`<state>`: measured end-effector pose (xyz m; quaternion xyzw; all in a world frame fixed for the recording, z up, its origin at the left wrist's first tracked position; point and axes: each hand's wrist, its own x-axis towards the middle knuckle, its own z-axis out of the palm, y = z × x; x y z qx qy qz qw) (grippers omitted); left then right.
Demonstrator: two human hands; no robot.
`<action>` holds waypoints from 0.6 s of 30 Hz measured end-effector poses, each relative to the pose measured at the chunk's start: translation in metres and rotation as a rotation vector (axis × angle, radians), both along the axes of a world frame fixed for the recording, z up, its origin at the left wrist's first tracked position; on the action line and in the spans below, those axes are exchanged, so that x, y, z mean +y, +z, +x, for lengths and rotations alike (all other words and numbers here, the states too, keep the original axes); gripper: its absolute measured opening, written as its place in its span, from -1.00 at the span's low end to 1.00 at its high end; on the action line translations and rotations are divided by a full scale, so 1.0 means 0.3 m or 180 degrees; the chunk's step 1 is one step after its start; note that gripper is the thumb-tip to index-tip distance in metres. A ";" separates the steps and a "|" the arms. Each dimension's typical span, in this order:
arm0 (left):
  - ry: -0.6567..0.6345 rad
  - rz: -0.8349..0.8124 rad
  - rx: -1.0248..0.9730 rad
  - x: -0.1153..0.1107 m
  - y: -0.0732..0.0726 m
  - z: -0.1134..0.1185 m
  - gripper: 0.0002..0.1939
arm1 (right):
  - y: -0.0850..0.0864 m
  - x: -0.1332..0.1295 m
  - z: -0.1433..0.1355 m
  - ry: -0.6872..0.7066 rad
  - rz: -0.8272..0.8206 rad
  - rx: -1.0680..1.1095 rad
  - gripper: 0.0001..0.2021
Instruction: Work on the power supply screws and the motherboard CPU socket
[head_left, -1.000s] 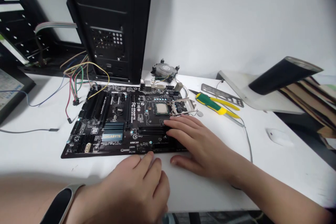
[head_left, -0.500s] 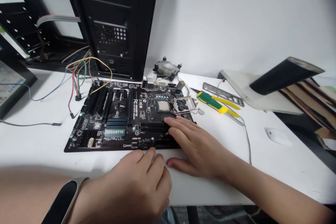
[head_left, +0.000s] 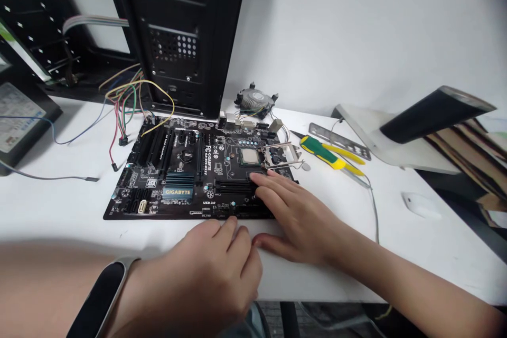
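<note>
A black Gigabyte motherboard (head_left: 190, 169) lies flat on the white table. Its processor (head_left: 250, 156) sits in the socket, and the metal socket bracket (head_left: 285, 157) is swung up to the right. My left hand (head_left: 214, 269), with a band on the wrist, is closed at the board's front edge; its fingers curl, and their tips are hidden. Fingers stretched out, my right hand (head_left: 295, 216) rests on the board's right front part by the black memory slots (head_left: 235, 186). Its thumb is apart, off the front edge.
Behind stands a black computer case (head_left: 178, 21) with loose coloured wires (head_left: 132, 97). A CPU cooler fan (head_left: 255, 99) lies past the board. Right are yellow-green pliers (head_left: 325, 153), a metal I/O plate (head_left: 338, 140), a monitor stand (head_left: 396, 137) and a white mouse (head_left: 420, 206). A power supply (head_left: 24, 121) is left.
The view has shifted slightly, so the board and case appear a little farther right. Both hands keep nearly the same pose at the board.
</note>
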<state>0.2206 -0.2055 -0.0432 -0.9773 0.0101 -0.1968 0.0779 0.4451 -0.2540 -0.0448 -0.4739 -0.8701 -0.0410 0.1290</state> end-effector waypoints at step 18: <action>0.0026 -0.0090 -0.0062 0.001 -0.001 -0.003 -0.77 | -0.007 -0.008 0.008 0.0026 0.0388 0.0063 -0.64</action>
